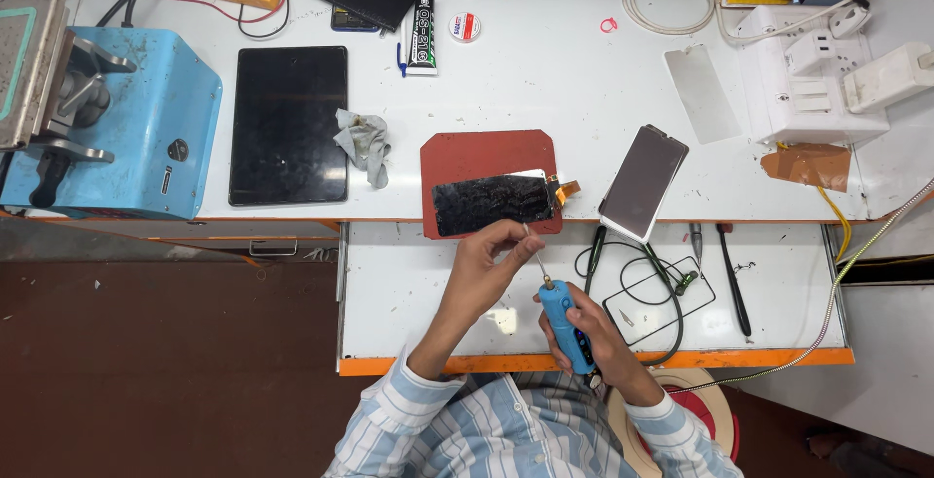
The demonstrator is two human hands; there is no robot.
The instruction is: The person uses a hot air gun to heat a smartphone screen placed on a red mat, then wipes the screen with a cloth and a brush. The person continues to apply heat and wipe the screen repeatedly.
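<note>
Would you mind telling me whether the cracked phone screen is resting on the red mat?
Touching. The head view shows the cracked phone screen lying flat on the red mat, with mat visible around it.

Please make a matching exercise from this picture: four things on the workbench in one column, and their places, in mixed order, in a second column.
Things:
1. blue rotary tool
2. cracked phone screen
3. grey cloth
4. black tablet

Places:
A. flat on the white bench, next to the blue machine
B. on the red mat
C. held in the right hand
D. crumpled between the tablet and the red mat

Pairs: 1-C, 2-B, 3-D, 4-A
</note>
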